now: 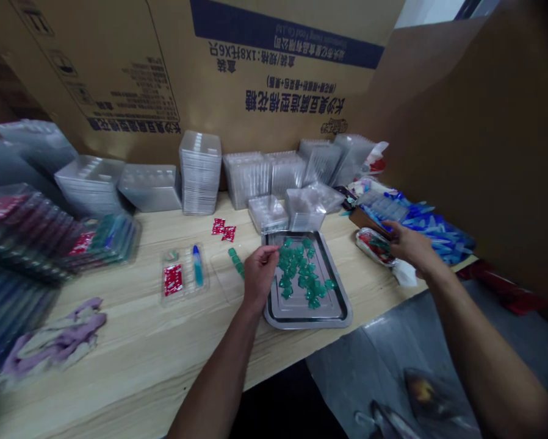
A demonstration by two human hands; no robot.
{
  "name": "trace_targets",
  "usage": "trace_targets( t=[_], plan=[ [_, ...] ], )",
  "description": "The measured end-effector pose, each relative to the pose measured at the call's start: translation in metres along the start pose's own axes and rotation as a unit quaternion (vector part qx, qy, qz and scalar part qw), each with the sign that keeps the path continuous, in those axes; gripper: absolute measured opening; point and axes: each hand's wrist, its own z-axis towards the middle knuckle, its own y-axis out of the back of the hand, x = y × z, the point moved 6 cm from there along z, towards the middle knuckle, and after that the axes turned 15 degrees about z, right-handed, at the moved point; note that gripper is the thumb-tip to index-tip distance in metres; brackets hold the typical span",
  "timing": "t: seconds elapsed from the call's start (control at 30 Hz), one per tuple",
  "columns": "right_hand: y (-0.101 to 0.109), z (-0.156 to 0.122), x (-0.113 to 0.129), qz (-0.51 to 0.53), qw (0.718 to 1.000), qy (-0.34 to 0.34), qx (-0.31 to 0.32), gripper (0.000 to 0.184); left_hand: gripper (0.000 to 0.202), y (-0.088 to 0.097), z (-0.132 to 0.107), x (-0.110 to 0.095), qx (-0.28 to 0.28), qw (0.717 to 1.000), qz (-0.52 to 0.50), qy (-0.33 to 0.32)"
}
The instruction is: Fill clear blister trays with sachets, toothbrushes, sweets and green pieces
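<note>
My left hand (260,274) is over the left rim of a grey metal tray (308,323), thumb and forefinger pinched together. Whatever is between those fingertips is too small to make out. Green wrapped pieces (296,265) lie loosely scattered in the tray. Beside that hand, a strip of green pieces (235,261) rests on the table. My right hand (411,247) reaches to the right, fingers curled at the end of a flat brown piece (368,222); its grip is partly hidden. Just below lies a clear bag with red and green contents (373,247).
Left of the tray, a clear blister tray (182,289) holds a red sachet (173,280) and a blue tube (198,266). Two red sachets (223,230) lie behind. Stacked plastic trays (201,174) line the cardboard. Blue tubes (432,228) are heaped right; filled packs (27,238) stand left.
</note>
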Motion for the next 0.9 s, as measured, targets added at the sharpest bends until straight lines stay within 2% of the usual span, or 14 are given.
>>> trace_targets(
  t=[0.1, 0.2, 0.27, 0.37, 0.43, 0.5, 0.57, 0.6, 0.73, 0.8, 0.9],
  plan=[
    [-0.005, -0.010, 0.016, -0.069, 0.996, 0.047, 0.012, 0.064, 0.016, -0.005, -0.002, -0.003, 0.033, 0.993, 0.102, -0.049],
    [-0.019, -0.033, 0.047, 0.004, 0.991, 0.130, 0.014, 0.053, 0.020, -0.010, -0.005, -0.011, 0.036, 0.964, 0.231, -0.130],
    [-0.040, -0.052, 0.070, 0.075, 0.983, 0.160, 0.049, 0.047, 0.026, -0.015, -0.008, -0.013, 0.028, 0.927, 0.336, -0.164],
    [-0.079, -0.079, 0.106, 0.156, 0.961, 0.204, 0.101, 0.046, 0.039, -0.022, -0.012, -0.011, 0.047, 0.872, 0.456, -0.174],
    [-0.104, -0.091, 0.126, 0.173, 0.954, 0.220, 0.103, 0.051, 0.038, -0.029, -0.016, -0.010, 0.083, 0.847, 0.490, -0.187],
    [-0.125, -0.097, 0.141, 0.159, 0.957, 0.221, 0.096, 0.055, 0.032, -0.033, -0.019, -0.010, 0.112, 0.837, 0.498, -0.199],
    [-0.139, -0.100, 0.150, 0.144, 0.960, 0.220, 0.092, 0.049, 0.025, -0.032, -0.018, -0.010, 0.114, 0.846, 0.483, -0.196],
    [-0.143, -0.099, 0.152, 0.144, 0.961, 0.217, 0.089, 0.042, 0.022, -0.030, -0.017, -0.010, 0.107, 0.860, 0.463, -0.188],
    [-0.139, -0.087, 0.141, 0.208, 0.964, 0.158, 0.051, 0.026, 0.015, -0.013, -0.007, -0.006, 0.034, 0.951, 0.285, -0.117],
    [-0.134, -0.079, 0.129, 0.235, 0.966, 0.108, 0.026, 0.027, 0.017, -0.004, -0.003, -0.003, -0.008, 0.979, 0.186, -0.080],
    [-0.132, -0.074, 0.126, 0.206, 0.974, 0.091, -0.001, 0.038, 0.018, 0.001, -0.001, -0.002, -0.034, 0.992, 0.108, -0.057]
  ],
)
